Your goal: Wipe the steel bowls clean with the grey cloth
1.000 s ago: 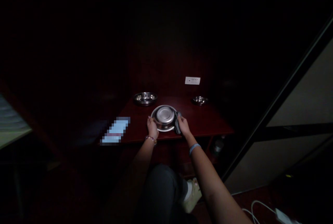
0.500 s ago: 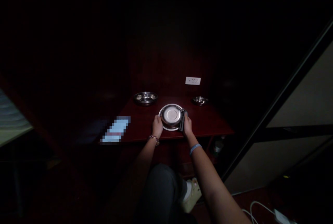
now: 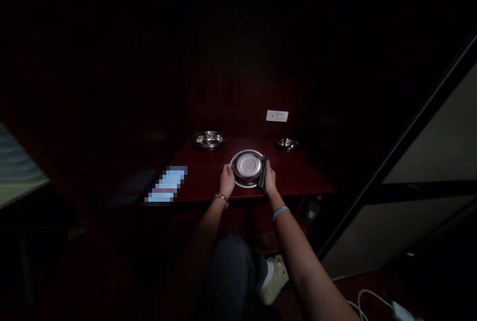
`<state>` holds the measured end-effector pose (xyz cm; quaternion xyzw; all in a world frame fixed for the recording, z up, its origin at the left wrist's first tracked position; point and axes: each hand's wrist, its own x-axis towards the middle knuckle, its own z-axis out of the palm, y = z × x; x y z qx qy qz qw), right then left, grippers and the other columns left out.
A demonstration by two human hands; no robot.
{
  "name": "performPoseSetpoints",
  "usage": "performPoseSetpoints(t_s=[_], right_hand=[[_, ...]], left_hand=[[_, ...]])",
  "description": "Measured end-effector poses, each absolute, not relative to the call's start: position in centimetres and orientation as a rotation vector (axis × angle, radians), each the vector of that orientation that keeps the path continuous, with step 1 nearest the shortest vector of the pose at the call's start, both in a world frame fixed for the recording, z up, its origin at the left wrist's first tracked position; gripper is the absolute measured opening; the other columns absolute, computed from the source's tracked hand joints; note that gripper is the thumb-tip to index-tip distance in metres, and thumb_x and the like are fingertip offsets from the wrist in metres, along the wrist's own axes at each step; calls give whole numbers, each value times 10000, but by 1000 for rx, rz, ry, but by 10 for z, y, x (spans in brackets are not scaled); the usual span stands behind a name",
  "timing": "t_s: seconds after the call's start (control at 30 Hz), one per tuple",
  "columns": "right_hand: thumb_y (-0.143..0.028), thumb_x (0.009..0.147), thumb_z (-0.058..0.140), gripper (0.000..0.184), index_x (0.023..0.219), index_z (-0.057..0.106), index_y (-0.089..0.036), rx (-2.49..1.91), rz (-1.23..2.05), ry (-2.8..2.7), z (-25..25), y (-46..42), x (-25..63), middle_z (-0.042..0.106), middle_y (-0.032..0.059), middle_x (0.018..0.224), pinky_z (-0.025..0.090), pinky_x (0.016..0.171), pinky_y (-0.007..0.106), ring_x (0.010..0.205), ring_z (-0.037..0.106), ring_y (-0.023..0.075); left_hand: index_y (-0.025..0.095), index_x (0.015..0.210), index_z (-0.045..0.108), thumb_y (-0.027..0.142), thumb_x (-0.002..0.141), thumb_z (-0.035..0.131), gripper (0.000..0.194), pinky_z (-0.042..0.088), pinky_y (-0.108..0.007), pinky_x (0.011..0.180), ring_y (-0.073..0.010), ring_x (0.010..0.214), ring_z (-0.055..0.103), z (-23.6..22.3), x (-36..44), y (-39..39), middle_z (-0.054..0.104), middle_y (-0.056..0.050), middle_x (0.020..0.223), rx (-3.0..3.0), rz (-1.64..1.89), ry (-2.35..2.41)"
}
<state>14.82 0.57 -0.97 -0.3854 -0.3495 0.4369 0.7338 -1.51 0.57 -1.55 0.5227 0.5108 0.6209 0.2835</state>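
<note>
We record a dim exposure. The desk (image 3: 298, 174) receives weak light; well above its back edge, detail falls to near black. We cannot determine the light's source. We observe soft glare on the upturned metal bowl (image 3: 248, 164) near the front edge and small, hard highlights in the open bowl (image 3: 209, 140) at the back left corner. At the front left corner, a coarse pixel mosaic (image 3: 167, 185) masks a bright area. Below the front right corner, shadow obscures a bottle (image 3: 313, 210).
</note>
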Motion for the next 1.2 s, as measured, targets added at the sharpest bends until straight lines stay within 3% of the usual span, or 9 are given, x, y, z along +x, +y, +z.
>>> performPoseSetpoints(t_s=[0.83, 1.0, 1.2], right_hand=[[-566, 945, 492, 503, 1097, 715, -141, -857, 899, -886, -24, 21, 153, 772, 105, 1111, 498, 1001, 324, 1044, 706, 204], [-583, 946, 470, 529, 1105, 708, -139, -881, 872, -898, -30, 27, 154, 773, 108, 1101, 496, 1010, 339, 1060, 703, 206], [-583, 966, 421, 552, 1144, 699, -141, -886, 854, -906, -33, 30, 156, 760, 118, 1156, 467, 1064, 358, 1105, 692, 213]], left_hand=[[202, 919, 593, 272, 957, 421, 190, 489, -360, 922, -215, 898, 655, -18, -15, 9, 687, -67, 908, 1372, 1658, 1328], [208, 1129, 578, 261, 966, 441, 219, 480, -364, 987, -209, 1029, 663, -17, -14, 7, 706, -82, 1095, 1354, 1698, 1314], [189, 1221, 626, 367, 994, 431, 347, 421, -400, 1124, -234, 1222, 625, -18, -11, 8, 688, -120, 1280, 1331, 1753, 1193]])
